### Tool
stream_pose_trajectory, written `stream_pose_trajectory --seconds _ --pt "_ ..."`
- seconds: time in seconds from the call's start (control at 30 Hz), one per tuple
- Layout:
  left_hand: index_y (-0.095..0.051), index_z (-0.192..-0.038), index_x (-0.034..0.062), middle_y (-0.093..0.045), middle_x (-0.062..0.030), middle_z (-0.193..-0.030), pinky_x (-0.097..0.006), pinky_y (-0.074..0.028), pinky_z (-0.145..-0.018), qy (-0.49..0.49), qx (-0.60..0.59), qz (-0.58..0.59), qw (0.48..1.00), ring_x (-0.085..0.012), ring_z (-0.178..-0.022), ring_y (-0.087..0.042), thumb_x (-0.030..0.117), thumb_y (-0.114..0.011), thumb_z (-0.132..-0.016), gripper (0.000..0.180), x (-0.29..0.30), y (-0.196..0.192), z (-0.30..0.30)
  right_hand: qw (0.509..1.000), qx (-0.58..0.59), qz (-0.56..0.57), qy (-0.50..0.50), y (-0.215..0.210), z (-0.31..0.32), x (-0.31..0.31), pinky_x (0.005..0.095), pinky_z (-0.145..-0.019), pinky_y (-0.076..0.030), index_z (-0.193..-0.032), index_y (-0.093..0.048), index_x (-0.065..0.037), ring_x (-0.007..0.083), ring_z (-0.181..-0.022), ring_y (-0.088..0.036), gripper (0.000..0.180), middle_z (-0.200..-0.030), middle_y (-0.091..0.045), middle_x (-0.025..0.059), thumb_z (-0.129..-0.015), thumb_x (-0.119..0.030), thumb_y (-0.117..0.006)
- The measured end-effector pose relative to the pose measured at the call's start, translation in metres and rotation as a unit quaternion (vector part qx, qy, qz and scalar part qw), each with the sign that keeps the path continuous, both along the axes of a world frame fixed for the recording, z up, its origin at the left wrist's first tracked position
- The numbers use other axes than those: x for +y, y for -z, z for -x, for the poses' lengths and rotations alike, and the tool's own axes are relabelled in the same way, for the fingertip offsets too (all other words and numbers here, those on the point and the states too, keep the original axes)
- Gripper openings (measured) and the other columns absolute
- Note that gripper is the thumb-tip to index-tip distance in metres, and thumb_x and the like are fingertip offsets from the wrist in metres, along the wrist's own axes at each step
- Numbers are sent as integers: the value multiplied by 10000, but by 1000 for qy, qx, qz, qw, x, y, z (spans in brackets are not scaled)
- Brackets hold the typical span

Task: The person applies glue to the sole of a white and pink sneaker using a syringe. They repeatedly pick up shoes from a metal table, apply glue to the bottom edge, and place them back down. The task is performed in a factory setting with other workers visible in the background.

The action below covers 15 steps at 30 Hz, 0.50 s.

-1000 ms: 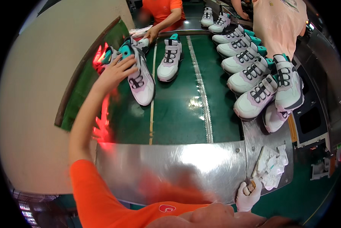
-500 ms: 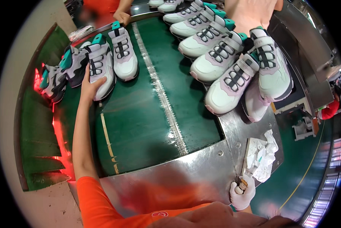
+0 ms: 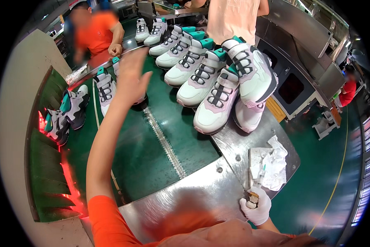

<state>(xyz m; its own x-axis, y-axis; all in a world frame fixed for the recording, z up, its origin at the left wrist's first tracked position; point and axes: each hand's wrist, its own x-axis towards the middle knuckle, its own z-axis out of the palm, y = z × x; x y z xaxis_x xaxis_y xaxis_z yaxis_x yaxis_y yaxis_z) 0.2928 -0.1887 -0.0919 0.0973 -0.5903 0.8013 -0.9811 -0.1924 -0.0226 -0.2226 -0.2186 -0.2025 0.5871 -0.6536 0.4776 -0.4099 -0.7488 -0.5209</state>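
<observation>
My bare left hand point(image 3: 132, 76) is stretched over the green belt with its thumb apart, slightly blurred. It covers much of a white, lilac and black shoe, whose toe point(image 3: 141, 100) shows beside the wrist; I cannot tell whether they touch. Left of it stands a similar shoe point(image 3: 106, 89) with a teal tongue insert. In a white glove, my right hand point(image 3: 259, 208) is closed at the metal table's edge around a small tan and whitish thing point(image 3: 253, 198), mostly hidden. Just beyond its fingers, a clear slim tube with a teal tip point(image 3: 262, 173) lies against crumpled white cloth point(image 3: 275, 164).
A row of shoes point(image 3: 185, 61) lines the belt's right side, with one shoe point(image 3: 253, 76) stacked on top. Two darker-soled shoes point(image 3: 76, 107) stand by the red-lit left edge. A person in orange point(image 3: 96, 33) and one in a peach shirt point(image 3: 230, 18) are across the belt.
My left hand has let go of the left shoe and moved right and away, over the neighbouring shoe. The view has tilted up, showing more of the far side. My right hand stays by the cloth.
</observation>
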Motion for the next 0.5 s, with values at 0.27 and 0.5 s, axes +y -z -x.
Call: stream_pose_trajectory --seconds 0.27,0.5 --pt "-386 -1467 175 -452 -52 -1478 -501 -249 -1178 54 -385 -125 913 -218 -1429 -350 41 -583 -802 706 -194 -68 89 982 -91 -165 3 28 20 -3 331 -619 -551 -1078 -622 -60 259 -689 -686 541 -825 -688 105 -650 -251 -893" --pt "-480 -1356 72 -508 -96 -1414 -381 -437 -1005 149 -310 -191 919 -257 -1216 -544 34 -756 -637 771 -214 -66 98 963 -72 -260 -5 31 23 0 345 -647 -554 -1115 -619 -54 261 -718 -687 552 -877 -701 116 -664 -237 -880"
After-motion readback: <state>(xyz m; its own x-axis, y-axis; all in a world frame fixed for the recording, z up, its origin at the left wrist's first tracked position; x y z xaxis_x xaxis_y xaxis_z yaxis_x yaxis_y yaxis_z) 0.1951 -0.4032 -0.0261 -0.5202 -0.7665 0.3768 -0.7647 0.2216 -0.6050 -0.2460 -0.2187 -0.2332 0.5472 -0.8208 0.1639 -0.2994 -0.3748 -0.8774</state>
